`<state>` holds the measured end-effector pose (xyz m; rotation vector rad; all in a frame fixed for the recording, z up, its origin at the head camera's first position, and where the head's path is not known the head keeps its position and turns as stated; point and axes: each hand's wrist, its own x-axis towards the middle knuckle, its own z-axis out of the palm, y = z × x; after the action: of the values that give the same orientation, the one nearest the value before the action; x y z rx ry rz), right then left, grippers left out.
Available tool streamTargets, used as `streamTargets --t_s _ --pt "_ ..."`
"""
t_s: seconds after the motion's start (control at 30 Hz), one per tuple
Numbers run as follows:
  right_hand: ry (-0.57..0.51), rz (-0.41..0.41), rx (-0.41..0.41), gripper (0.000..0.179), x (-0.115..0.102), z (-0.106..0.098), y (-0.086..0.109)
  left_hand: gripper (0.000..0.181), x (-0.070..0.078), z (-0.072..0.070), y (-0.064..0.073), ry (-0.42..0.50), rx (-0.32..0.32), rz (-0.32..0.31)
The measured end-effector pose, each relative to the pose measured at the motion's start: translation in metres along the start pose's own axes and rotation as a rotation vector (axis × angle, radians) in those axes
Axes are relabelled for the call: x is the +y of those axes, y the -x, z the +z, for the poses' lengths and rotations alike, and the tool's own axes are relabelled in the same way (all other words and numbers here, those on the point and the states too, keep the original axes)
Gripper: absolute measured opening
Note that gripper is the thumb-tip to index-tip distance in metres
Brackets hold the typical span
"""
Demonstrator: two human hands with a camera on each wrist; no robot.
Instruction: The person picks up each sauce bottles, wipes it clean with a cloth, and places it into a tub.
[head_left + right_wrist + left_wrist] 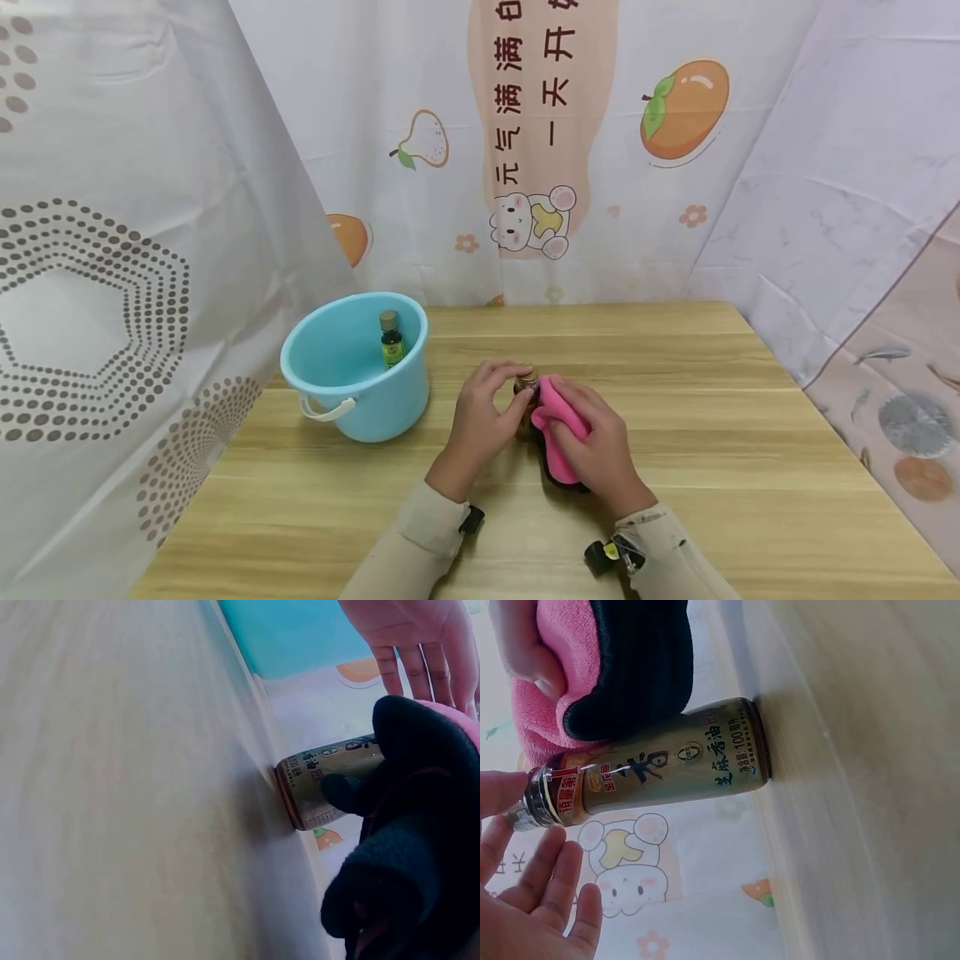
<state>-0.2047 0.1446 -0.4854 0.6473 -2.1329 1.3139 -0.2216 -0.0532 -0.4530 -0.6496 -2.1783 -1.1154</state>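
Observation:
A small bottle of sesame oil with a printed label stands upright on the wooden table. My left hand pinches it at the cap and neck between thumb and index finger; the other fingers are spread in the left wrist view. In my right hand is a bunched cloth, bright pink on one side and black on the other. The cloth presses against the side of the bottle and hides part of its body from the head view. In the right wrist view, dark folds of cloth overlap the label.
To the left on the table stands a light blue bucket with a white handle. Inside it leans a dark bottle with a gold-coloured cap and a green-yellow label. A printed curtain hangs behind the table's far edge.

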Motion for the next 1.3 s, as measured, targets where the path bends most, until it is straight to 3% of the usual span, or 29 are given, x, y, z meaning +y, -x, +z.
streamTargets --t_s 0.37,0.63,0.77,1.03,1.3 --pt "-0.002 0.066 -0.070 0.053 0.0026 -0.0014 0.0010 0.027 0.0003 0.0011 0.0001 0.008 -0.015 -0.052" --pt "0.051 0.079 -0.098 0.049 0.0068 -0.0005 0.0042 0.026 0.0000 0.0018 0.0005 -0.003 0.007 -0.021" --pt "0.095 0.134 -0.135 0.047 0.0076 0.0001 0.0047 0.026 0.0001 0.0022 0.0008 -0.007 0.019 0.007" --pt "0.124 0.284 -0.231 0.048 0.0010 0.0016 0.0021 0.026 -0.0002 -0.0015 0.0005 -0.020 0.014 -0.006" --pt "0.143 0.210 -0.166 0.050 0.0017 -0.0009 0.0026 0.027 -0.0001 0.0021 -0.0011 -0.003 -0.014 -0.007"
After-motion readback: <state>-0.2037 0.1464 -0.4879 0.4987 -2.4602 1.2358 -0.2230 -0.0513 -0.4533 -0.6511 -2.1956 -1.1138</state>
